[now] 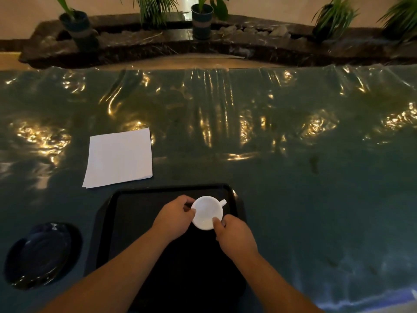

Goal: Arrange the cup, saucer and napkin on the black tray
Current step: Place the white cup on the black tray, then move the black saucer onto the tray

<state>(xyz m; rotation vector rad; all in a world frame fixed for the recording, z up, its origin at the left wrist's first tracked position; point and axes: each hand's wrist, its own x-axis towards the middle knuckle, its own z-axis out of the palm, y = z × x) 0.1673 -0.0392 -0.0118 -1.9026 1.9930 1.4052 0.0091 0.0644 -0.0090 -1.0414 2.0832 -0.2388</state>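
Note:
A small white cup (206,211) with its handle pointing to the upper right is over the far right part of the black tray (135,204). My left hand (174,219) grips the cup's left rim and my right hand (234,237) grips its near right rim. A white napkin (118,158) lies flat on the table, beyond the tray's far left corner. A dark saucer (38,256) sits on the table to the left of the tray. I cannot tell whether the cup rests on the tray or is held just above it.
The table (293,177) is covered with a shiny, wrinkled plastic sheet over green cloth. Beyond its far edge runs a dark stone ledge (158,41) with several potted plants, among them one pot (202,19) at the centre.

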